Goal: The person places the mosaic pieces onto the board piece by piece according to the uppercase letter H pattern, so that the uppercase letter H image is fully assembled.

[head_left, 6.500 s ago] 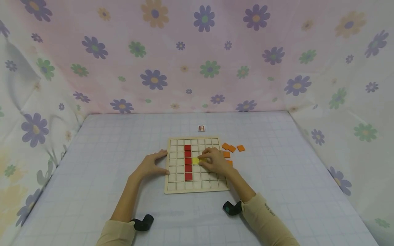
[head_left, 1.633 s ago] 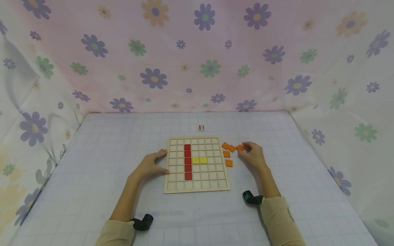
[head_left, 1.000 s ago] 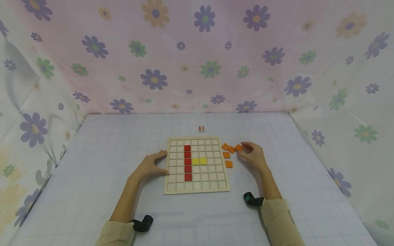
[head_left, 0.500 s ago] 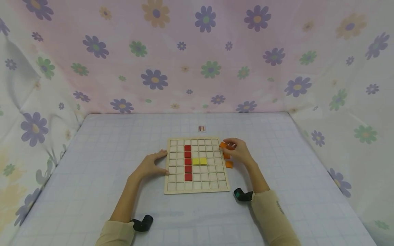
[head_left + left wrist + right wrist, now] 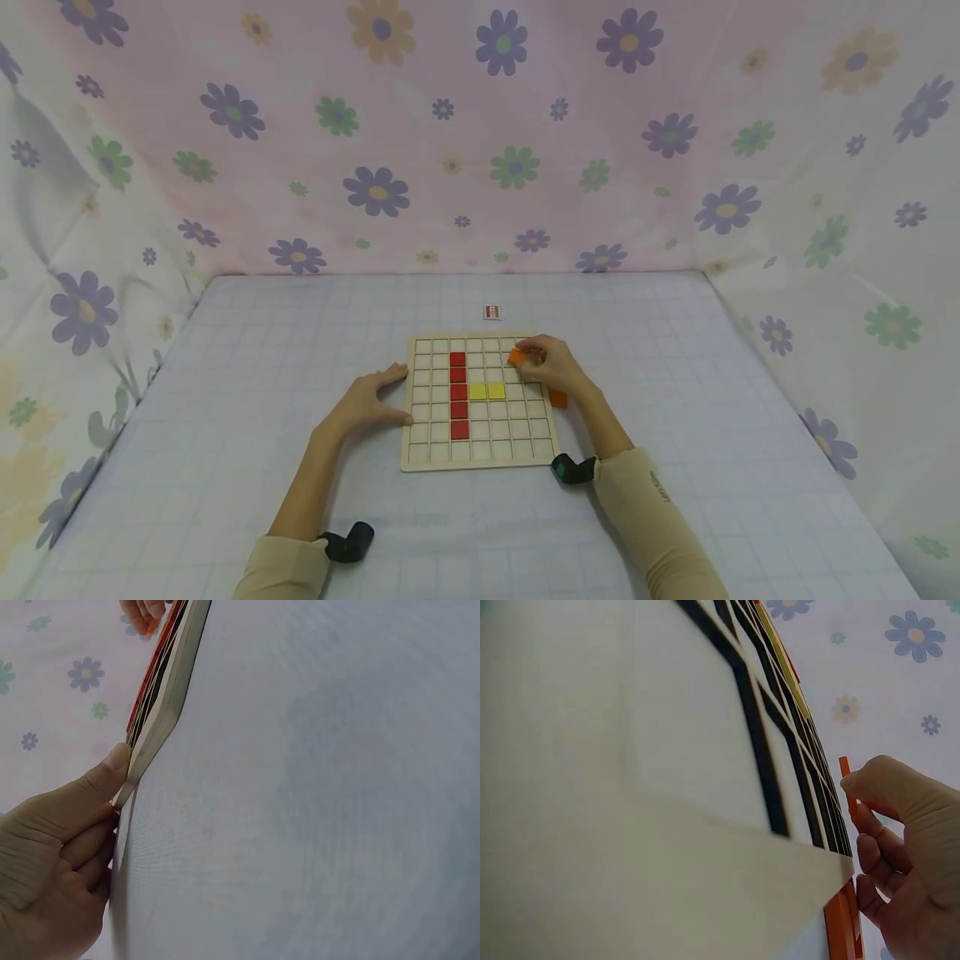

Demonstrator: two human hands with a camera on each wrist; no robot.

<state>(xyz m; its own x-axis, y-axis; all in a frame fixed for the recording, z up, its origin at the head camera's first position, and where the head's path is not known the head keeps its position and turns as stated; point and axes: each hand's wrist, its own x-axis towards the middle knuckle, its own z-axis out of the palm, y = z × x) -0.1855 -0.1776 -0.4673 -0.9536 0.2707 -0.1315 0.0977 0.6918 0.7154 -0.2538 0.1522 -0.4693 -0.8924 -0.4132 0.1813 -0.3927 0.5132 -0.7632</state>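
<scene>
My right hand (image 5: 553, 367) pinches an orange square tile (image 5: 516, 357) between thumb and fingers, over the upper right squares of a wooden grid board (image 5: 500, 429). In the right wrist view the tile (image 5: 847, 784) stands tilted on edge between thumb and fingertips. My left hand (image 5: 363, 406) rests against the board's left edge, thumb and forefinger spread apart; its thumb touches the rim in the left wrist view. A column of several red tiles (image 5: 458, 392) lies in the board's squares. Two yellow tiles (image 5: 487, 391) sit in a row to its right.
Another orange tile (image 5: 558, 399) lies on the table just right of the board; the right hand hides that side above it. A small printed card (image 5: 492, 312) lies beyond the board. Flowered cloth (image 5: 450, 150) hangs behind the table and at both sides.
My right hand took hold of the far-right orange tile and carried it left, from the table to above the board. Earlier it was at the second yellow tile. The left hand has stayed put.
</scene>
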